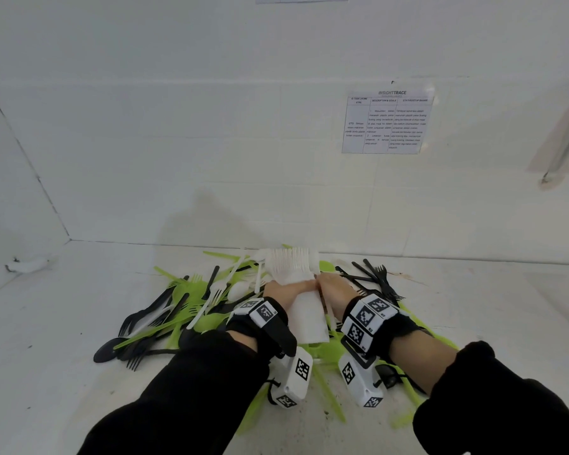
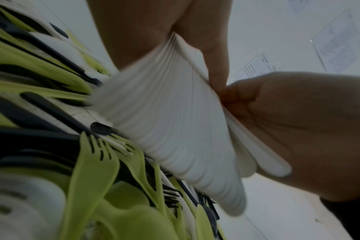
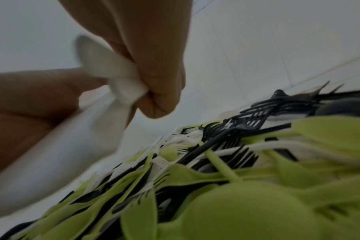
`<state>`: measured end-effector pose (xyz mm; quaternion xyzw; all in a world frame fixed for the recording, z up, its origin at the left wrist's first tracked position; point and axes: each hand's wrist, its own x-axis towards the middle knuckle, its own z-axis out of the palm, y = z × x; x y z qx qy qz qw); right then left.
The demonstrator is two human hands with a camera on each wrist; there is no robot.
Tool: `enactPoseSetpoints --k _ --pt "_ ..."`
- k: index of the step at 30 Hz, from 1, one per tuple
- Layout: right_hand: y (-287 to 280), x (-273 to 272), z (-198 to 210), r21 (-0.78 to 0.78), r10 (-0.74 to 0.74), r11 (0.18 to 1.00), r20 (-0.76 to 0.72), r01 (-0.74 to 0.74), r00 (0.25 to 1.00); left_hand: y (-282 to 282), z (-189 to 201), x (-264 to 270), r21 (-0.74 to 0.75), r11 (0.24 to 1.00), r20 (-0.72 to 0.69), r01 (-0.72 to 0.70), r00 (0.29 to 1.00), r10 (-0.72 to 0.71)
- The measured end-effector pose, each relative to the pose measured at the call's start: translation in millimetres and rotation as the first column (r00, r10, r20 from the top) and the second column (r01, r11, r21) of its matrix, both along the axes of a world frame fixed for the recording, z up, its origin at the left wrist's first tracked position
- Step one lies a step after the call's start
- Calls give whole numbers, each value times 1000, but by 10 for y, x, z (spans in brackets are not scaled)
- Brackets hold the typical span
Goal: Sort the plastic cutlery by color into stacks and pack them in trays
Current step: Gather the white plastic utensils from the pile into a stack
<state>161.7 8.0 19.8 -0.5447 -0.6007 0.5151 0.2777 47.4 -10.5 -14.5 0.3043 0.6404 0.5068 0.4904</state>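
A thick stack of white plastic forks (image 1: 298,284) (image 2: 175,126) (image 3: 72,146) is held above a mixed pile of green (image 1: 184,300), black (image 1: 375,277) and white cutlery on the white table. My left hand (image 1: 278,289) grips the stack's left side around its middle. My right hand (image 1: 332,284) (image 2: 298,129) (image 3: 154,78) pinches a few white pieces at the stack's right edge. The tines fan out toward the wall, the handles point back at me.
Green (image 3: 247,203) and black cutlery (image 3: 277,104) lies spread under and beside both wrists. The white wall stands just behind the pile, with a printed sheet (image 1: 386,123) on it. Bare table (image 1: 46,372) lies to the left.
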Motion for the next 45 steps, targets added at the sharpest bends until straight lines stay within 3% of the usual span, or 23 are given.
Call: enactPoseSetpoints --k 2,6,10,17,26,33,40,45 --pt "-4 -27 -42 27 -23 999 -19 23 1000 68 -127 -41 5 1000 6 2 1000 -2" --pt "-51 -64 -81 -22 13 1000 -71 -15 997 -136 65 -56 29 1000 61 0 998 -2" --pt "-72 -31 -155 -109 -76 993 -252 50 965 -222 43 -122 90 995 115 -33 993 23" --pt "-93 -145 -183 -5 -46 999 -130 46 990 -278 -81 -228 77 996 148 -38 989 26" --pt "-164 -61 -163 60 -79 994 -183 92 980 -366 66 -110 154 986 214 -61 977 27" --pt "-222 -73 -91 -37 -46 999 -326 35 944 -374 188 -200 187 982 240 -2 970 -44" --pt "-230 -228 -81 47 -51 997 -267 66 962 -408 253 -294 140 990 264 -20 964 -18" --pt "-272 -313 -32 -29 -123 992 -390 121 912 -467 249 -341 85 996 352 17 935 -46"
